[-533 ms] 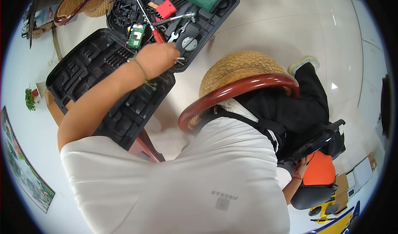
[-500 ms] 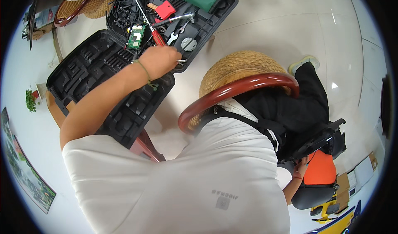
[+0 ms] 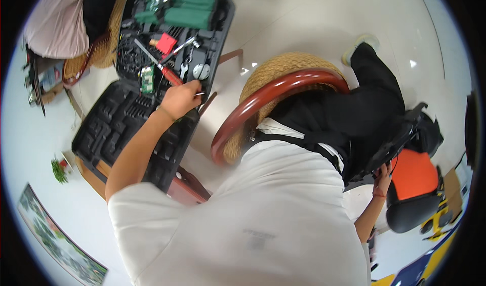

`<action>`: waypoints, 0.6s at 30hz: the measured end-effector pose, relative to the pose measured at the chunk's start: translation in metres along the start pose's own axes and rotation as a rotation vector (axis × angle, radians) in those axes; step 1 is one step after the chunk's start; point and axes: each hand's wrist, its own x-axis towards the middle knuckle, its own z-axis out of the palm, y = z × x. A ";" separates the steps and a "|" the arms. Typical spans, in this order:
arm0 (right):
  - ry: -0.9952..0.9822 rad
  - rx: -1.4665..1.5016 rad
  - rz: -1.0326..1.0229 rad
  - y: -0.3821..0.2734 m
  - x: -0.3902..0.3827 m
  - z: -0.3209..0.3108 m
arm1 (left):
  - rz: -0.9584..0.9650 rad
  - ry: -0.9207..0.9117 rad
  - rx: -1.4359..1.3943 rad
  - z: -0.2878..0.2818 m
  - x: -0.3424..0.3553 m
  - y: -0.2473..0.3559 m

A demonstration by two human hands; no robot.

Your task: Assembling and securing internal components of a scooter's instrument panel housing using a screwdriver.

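Observation:
My left hand (image 3: 180, 101) is closed over the edge of an open black tool case (image 3: 221, 37). A small silvery piece (image 3: 200, 94) pokes out from its fingers; its kind is not clear. Touching or just beside the knuckles lies the red handle of a screwdriver (image 3: 172, 77). Around it in the case are a ratchet wrench (image 3: 185, 47), a small spanner (image 3: 184, 69), a round silvery disc (image 3: 201, 71), a green circuit board (image 3: 148, 79) and a red piece (image 3: 166, 44). Far to the right, my right hand (image 3: 383, 178) is by a black strapped object (image 3: 387, 151), its fingers partly hidden.
Green cloth pouches (image 3: 190, 8) fill the case's far end. A woven chair with a red wooden rim (image 3: 283, 91) stands right of the case. Another person (image 3: 58, 22) sits at upper left. An orange-and-black chair (image 3: 416, 174) is near my right hand.
The whole view has shifted, bringing more of the other person into sight. My left hand stays at the same spot in the case, and the tools keep their places.

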 end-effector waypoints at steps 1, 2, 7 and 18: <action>-0.023 -0.034 -0.029 0.006 0.004 -0.005 | 0.031 -0.006 0.011 -0.013 0.004 0.011; -0.007 0.039 0.008 -0.006 -0.004 0.010 | -0.238 0.039 -0.551 -0.036 0.010 0.026; 0.139 0.058 -0.078 0.030 -0.023 0.012 | -0.234 -0.060 -1.771 -0.128 0.092 0.164; 0.285 0.184 -0.190 0.065 -0.061 0.043 | 0.648 -0.943 -1.710 -0.086 0.193 0.431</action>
